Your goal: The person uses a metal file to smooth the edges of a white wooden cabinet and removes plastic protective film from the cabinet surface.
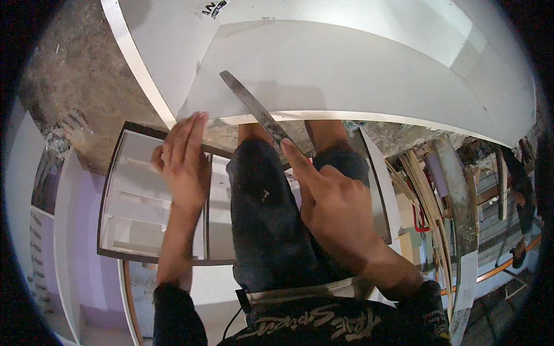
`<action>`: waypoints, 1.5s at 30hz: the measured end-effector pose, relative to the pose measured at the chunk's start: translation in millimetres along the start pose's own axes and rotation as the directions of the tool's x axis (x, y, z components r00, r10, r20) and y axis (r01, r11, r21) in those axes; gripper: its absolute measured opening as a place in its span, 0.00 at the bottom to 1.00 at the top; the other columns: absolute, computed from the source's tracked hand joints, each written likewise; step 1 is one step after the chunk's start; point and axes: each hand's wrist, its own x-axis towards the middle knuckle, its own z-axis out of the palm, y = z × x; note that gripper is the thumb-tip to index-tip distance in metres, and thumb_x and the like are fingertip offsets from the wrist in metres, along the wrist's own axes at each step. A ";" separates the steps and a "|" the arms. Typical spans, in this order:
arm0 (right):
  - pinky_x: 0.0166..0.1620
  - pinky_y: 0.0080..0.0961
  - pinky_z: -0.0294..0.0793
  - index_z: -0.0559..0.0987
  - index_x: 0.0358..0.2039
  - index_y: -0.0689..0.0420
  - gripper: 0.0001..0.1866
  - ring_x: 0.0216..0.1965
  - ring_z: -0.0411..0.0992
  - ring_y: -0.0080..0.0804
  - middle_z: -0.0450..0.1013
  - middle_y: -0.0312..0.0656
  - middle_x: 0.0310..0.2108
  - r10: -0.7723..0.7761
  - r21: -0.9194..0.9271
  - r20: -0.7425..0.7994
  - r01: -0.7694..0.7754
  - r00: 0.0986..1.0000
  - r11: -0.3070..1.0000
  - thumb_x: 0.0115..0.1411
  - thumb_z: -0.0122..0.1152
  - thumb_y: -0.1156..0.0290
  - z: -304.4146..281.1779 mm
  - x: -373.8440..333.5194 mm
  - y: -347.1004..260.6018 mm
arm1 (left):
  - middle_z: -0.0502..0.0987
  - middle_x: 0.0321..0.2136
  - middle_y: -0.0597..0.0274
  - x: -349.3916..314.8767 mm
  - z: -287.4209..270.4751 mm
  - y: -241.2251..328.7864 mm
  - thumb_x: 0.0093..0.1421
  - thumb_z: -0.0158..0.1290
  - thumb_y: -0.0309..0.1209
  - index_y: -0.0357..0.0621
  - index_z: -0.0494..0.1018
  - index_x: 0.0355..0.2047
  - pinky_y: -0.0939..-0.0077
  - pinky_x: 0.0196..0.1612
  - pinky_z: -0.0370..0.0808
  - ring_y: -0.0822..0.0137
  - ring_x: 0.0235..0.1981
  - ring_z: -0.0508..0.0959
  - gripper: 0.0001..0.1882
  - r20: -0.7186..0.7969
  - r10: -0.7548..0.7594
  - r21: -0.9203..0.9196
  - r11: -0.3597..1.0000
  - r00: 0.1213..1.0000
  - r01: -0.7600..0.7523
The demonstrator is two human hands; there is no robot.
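Observation:
In my right hand [334, 202] is a long, flat, grey metal file [251, 104]; my index finger lies along it. Its far end tapers and points up and left, above the front edge of a large white cabinet [358, 69]. The handle is hidden inside my closed fingers. My left hand [187, 158] is beside the cabinet's near left corner, fingers stretched out and holding nothing; the fingertips look to be at the corner, but whether they press on it I cannot tell. My legs [262, 207] are between the two arms.
Beneath me is a dark-edged white unit [133, 196] with compartments. A rough concrete floor [81, 86] spreads at the left. Wooden strips [430, 207] and a red clamp-like piece [421, 219] are at the right. Pale lilac panels [101, 242] stand at the far left.

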 end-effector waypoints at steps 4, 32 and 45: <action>0.21 0.43 0.69 0.71 0.67 0.39 0.32 0.17 0.70 0.44 0.66 0.42 0.18 0.060 -0.038 0.181 -0.054 0.982 0.998 0.62 0.60 0.75 -30.6 -24.8 -8.4 | 0.81 0.48 0.69 10.2 -8.9 -20.7 0.53 0.53 0.17 0.54 0.78 0.55 0.66 0.53 0.67 0.64 0.50 0.78 0.29 -0.027 0.103 -0.037 0.994 0.994 -0.104; 0.25 0.44 0.72 0.66 0.70 0.40 0.40 0.21 0.72 0.46 0.69 0.45 0.22 0.089 0.108 0.269 -0.122 0.959 0.987 0.56 0.59 0.80 -62.3 -65.1 11.3 | 0.77 0.53 0.56 42.5 8.0 52.3 0.54 0.63 0.49 0.42 0.75 0.56 0.51 0.59 0.68 0.52 0.54 0.75 0.33 -0.091 0.100 -0.454 0.881 0.991 -0.131; 0.23 0.45 0.70 0.74 0.65 0.40 0.29 0.18 0.72 0.47 0.67 0.44 0.17 0.036 -0.032 0.097 -0.033 0.995 0.999 0.63 0.59 0.75 -29.9 -9.2 3.5 | 0.71 0.64 0.53 72.6 17.3 23.6 0.63 0.53 0.52 0.42 0.68 0.64 0.49 0.70 0.59 0.49 0.66 0.68 0.36 0.220 0.264 -0.358 0.917 0.939 -0.174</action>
